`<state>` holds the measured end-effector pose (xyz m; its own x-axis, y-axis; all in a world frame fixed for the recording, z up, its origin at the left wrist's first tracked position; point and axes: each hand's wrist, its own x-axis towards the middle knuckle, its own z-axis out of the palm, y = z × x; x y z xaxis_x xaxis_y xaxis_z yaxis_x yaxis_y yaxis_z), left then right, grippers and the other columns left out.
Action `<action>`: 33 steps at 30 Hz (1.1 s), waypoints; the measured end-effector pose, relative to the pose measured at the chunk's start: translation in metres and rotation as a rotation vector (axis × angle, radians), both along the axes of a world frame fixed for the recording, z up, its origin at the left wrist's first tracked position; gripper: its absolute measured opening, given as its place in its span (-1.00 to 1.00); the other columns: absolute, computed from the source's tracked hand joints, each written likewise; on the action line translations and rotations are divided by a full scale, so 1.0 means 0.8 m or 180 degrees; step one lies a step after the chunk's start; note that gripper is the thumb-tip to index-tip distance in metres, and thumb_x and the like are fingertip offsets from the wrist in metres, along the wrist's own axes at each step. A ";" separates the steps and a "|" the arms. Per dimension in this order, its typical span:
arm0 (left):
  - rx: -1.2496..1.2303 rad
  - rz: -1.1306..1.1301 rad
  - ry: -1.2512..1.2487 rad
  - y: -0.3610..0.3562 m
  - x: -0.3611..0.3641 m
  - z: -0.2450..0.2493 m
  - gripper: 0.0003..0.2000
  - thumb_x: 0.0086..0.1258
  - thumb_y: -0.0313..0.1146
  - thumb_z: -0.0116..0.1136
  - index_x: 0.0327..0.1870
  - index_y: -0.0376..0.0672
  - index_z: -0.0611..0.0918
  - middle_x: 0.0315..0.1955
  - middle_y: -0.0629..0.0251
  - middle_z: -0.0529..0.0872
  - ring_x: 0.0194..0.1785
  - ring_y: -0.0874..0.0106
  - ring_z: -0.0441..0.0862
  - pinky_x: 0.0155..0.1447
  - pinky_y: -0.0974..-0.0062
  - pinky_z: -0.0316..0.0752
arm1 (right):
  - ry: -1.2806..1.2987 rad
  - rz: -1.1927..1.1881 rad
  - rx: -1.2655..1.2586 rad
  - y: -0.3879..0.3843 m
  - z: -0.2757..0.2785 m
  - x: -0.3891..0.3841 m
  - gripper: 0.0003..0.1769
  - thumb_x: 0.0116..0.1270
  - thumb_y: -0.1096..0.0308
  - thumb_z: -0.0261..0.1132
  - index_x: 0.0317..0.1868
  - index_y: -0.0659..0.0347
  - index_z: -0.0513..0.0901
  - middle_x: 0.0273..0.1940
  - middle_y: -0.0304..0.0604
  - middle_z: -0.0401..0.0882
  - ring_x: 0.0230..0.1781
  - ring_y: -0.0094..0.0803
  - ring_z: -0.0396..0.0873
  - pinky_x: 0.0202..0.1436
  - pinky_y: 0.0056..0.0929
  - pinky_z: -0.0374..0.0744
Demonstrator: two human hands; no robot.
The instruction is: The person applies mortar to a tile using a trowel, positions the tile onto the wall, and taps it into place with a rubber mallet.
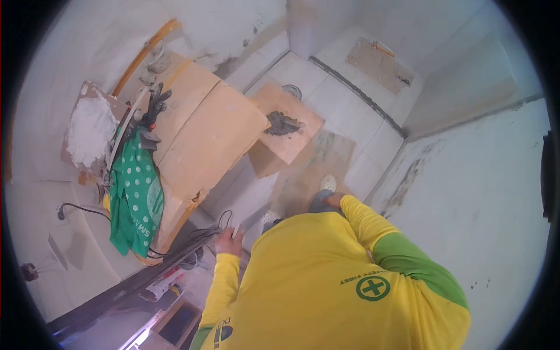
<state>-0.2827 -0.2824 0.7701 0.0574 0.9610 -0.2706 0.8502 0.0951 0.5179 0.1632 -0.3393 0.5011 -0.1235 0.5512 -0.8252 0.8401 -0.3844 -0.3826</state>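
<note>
My left hand (229, 242) is out to the side beside the doorway edge, its fingers bent around a small white object (235, 231) whose kind I cannot make out. A thin dark cable loops just beyond it. My right hand (335, 200) hangs low by my grey-clad leg, near my light, speckled shoe (328, 182); its fingers are mostly hidden. Ahead of my feet, a dark grey heap of mortar (284, 123) lies on a square board (306, 127). This board rests on a cardboard box (269, 161).
A large cardboard-covered surface (204, 128) stands to the left, with a green dotted bag (137, 195), dark gloves (156, 105) and a white-smeared board (90, 131). A stained mat (309, 181) covers floor tiles (297, 73). Another board (379, 64) lies beyond a dark floor strip.
</note>
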 end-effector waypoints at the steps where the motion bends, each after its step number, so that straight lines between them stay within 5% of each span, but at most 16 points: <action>1: 0.0068 0.0026 -0.0056 0.014 0.030 0.002 -0.65 0.24 -0.05 0.36 -0.30 -0.19 0.65 -0.38 0.03 0.70 -0.26 0.00 0.65 -0.12 0.14 0.54 | -0.0098 -0.0403 0.0198 0.006 0.037 0.017 -0.31 0.40 -0.21 0.06 0.17 0.24 0.63 0.27 0.24 0.49 0.30 0.05 0.47 0.43 -0.19 0.35; 2: 0.0078 0.0205 -0.0233 0.031 0.067 0.011 -0.63 0.22 -0.04 0.38 -0.30 -0.21 0.64 -0.43 0.04 0.67 -0.32 0.04 0.64 -0.16 0.16 0.52 | -0.0199 -0.0788 0.0388 0.021 0.072 0.042 -0.36 0.40 -0.16 0.10 0.15 0.22 0.64 0.23 0.24 0.52 0.26 0.04 0.51 0.41 -0.21 0.38; 5: 0.0038 0.0661 -0.0443 0.077 0.143 0.024 -0.65 0.24 -0.09 0.41 -0.35 -0.24 0.63 -0.50 0.17 0.65 -0.40 0.29 0.62 -0.25 0.29 0.49 | -0.0197 -0.1658 0.0964 0.006 -0.045 0.134 -0.32 0.38 -0.15 0.18 0.31 0.18 0.51 0.31 0.22 0.45 0.31 0.00 0.47 0.36 -0.12 0.42; 7: -0.0045 0.0898 -0.1165 0.101 0.175 0.011 -0.69 0.26 -0.15 0.42 -0.35 -0.22 0.63 -0.47 0.25 0.66 -0.38 0.37 0.62 -0.25 0.36 0.51 | 0.1041 -0.2526 0.0647 0.006 -0.041 0.184 -0.18 0.36 -0.23 0.21 0.46 0.07 0.30 0.42 0.16 0.30 0.39 -0.02 0.36 0.31 0.00 0.44; 10: -0.0492 0.1386 -0.2623 0.125 0.247 0.042 -0.78 0.30 -0.26 0.41 -0.32 -0.18 0.62 -0.41 0.36 0.68 -0.34 0.48 0.64 -0.21 0.45 0.54 | 0.1945 -0.4920 -0.0332 0.039 0.162 0.189 -0.04 0.31 -0.36 0.21 0.51 0.08 0.18 0.49 0.10 0.17 0.44 0.00 0.27 0.30 0.08 0.41; 12: -0.0993 0.1608 -0.3592 0.138 0.287 0.056 -0.85 0.36 -0.36 0.34 -0.24 -0.16 0.59 -0.29 0.31 0.71 -0.21 0.44 0.69 -0.06 0.35 0.63 | 0.2599 -0.5270 -0.0182 0.049 0.176 0.214 -0.05 0.32 -0.38 0.19 0.48 0.11 0.21 0.47 0.08 0.21 0.42 -0.02 0.29 0.30 0.05 0.42; 16: -0.1311 0.1542 -0.3907 0.152 0.353 0.078 -0.83 0.41 -0.36 0.28 -0.12 -0.16 0.54 -0.12 0.23 0.70 -0.06 0.31 0.69 0.13 0.11 0.63 | 0.4587 -0.5125 0.0382 0.088 0.233 0.263 -0.15 0.40 -0.32 0.14 0.44 0.15 0.31 0.34 0.05 0.40 0.25 -0.06 0.47 0.20 0.02 0.49; 20: -0.1510 0.1174 -0.3983 0.169 0.387 0.063 -0.77 0.42 -0.25 0.28 -0.11 -0.17 0.53 -0.09 0.20 0.70 -0.02 0.29 0.69 0.12 0.09 0.62 | 0.4626 -0.5527 0.1033 0.120 0.251 0.288 -0.35 0.53 -0.19 0.03 0.33 0.18 0.41 0.20 -0.03 0.56 0.14 -0.15 0.57 0.16 -0.03 0.53; 22: -0.1879 0.1351 -0.3139 0.182 0.393 0.038 -0.51 0.43 -0.09 0.26 0.20 -0.24 0.47 0.01 0.21 0.68 0.06 0.34 0.66 0.11 0.34 0.59 | 0.4357 -0.5742 0.1264 0.125 0.250 0.299 -0.43 0.55 -0.14 0.03 0.22 0.18 0.48 0.08 -0.11 0.65 0.01 -0.22 0.65 0.07 -0.09 0.59; 23: -0.1892 0.1329 -0.3148 0.187 0.390 0.023 -0.51 0.43 -0.09 0.26 0.20 -0.24 0.47 0.01 0.21 0.68 0.06 0.34 0.66 0.11 0.34 0.59 | 0.4347 -0.5751 0.1293 0.123 0.248 0.302 -0.43 0.55 -0.14 0.03 0.22 0.18 0.48 0.08 -0.11 0.65 0.01 -0.22 0.65 0.07 -0.09 0.59; 25: -0.0180 0.0242 -0.0644 0.206 0.397 -0.003 -0.42 0.44 -0.03 0.21 0.28 -0.30 0.43 0.06 0.06 0.66 0.13 0.22 0.63 0.22 0.25 0.52 | 0.3849 -0.6146 0.1243 0.120 0.244 0.310 -0.44 0.56 -0.13 0.02 0.20 0.20 0.48 0.05 -0.07 0.65 -0.04 -0.21 0.67 -0.02 -0.12 0.63; 27: -0.0232 -0.0053 -0.1033 0.223 0.442 0.057 -0.36 0.45 -0.06 0.20 0.38 -0.32 0.34 0.08 -0.02 0.63 0.16 0.15 0.60 0.26 0.31 0.47 | 0.3727 -0.6366 0.1272 0.115 0.246 0.318 -0.43 0.56 -0.13 0.01 0.20 0.21 0.48 0.04 -0.06 0.65 -0.05 -0.21 0.66 -0.02 -0.12 0.64; 29: -0.1130 -0.0894 -0.2306 0.238 0.520 0.156 -0.35 0.46 -0.13 0.24 0.44 -0.27 0.31 0.25 0.08 0.53 0.31 0.31 0.48 0.34 0.32 0.39 | 0.3575 -0.6571 0.1263 0.116 0.245 0.325 -0.43 0.56 -0.14 0.00 0.20 0.22 0.47 0.03 -0.05 0.65 -0.06 -0.21 0.66 -0.02 -0.13 0.64; 31: -0.0829 -0.2378 -0.1624 0.258 0.593 0.248 -0.41 0.46 -0.24 0.23 0.43 -0.24 0.33 0.23 0.03 0.55 0.32 0.22 0.49 0.35 0.27 0.40 | 0.3321 -0.6894 0.1192 0.120 0.235 0.341 -0.43 0.61 -0.10 -0.09 0.30 0.20 0.41 0.15 -0.05 0.60 0.12 -0.14 0.60 0.27 -0.01 0.51; 33: 0.0184 -0.3949 -0.1561 0.273 0.671 0.325 -0.48 0.37 -0.34 0.25 0.34 -0.19 0.45 0.18 0.00 0.58 0.29 0.14 0.52 0.35 0.22 0.42 | 0.3603 -0.6809 0.1227 0.113 0.201 0.362 -0.43 0.58 -0.11 -0.03 0.28 0.20 0.41 0.13 -0.04 0.59 0.09 -0.13 0.61 0.19 -0.02 0.56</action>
<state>0.2543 -0.0644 1.0303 0.9749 0.2117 0.0683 0.0834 -0.6328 0.7698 0.4529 -0.2487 0.6616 0.4250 0.5079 -0.7492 -0.8936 0.1033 -0.4369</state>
